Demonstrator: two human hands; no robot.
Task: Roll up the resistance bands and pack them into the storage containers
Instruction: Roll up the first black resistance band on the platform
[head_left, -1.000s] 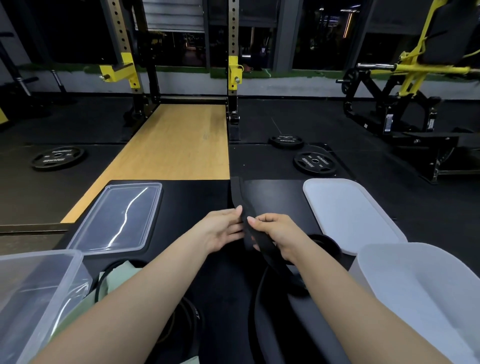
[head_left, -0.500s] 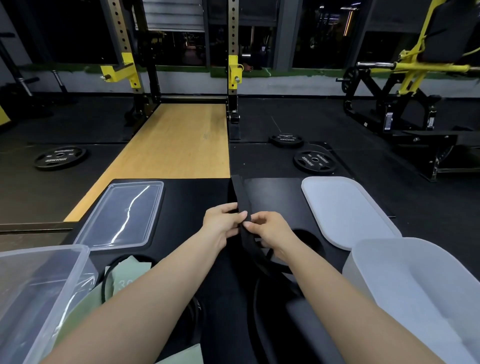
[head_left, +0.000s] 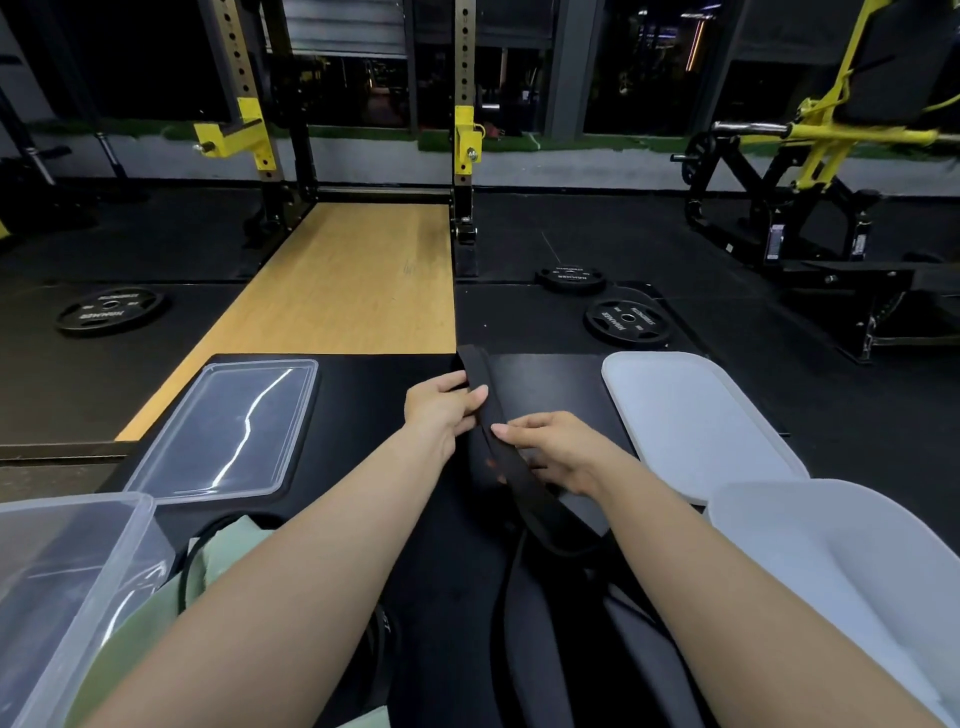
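Note:
A flat black resistance band (head_left: 496, 436) stretches from the far edge of the black mat back toward me. My left hand (head_left: 441, 413) pinches it near its far end. Just behind, my right hand (head_left: 558, 452) grips it from the right side. The band's slack loops down between my forearms. A pale green band (head_left: 218, 561) and a thin black band (head_left: 189, 566) lie at the lower left. A clear storage container (head_left: 57, 582) stands at the near left, a white one (head_left: 852, 577) at the near right.
A clear lid (head_left: 228, 431) lies on the mat (head_left: 363, 395) to the left, a white lid (head_left: 691, 415) to the right. Weight plates (head_left: 626, 319) rest on the dark floor beyond. A wooden platform (head_left: 353, 280) and squat rack stand ahead, a yellow machine at the far right.
My left hand has slid farther up the band toward its far end, and my right hand has shifted its grip a little behind it. The band lies straighter.

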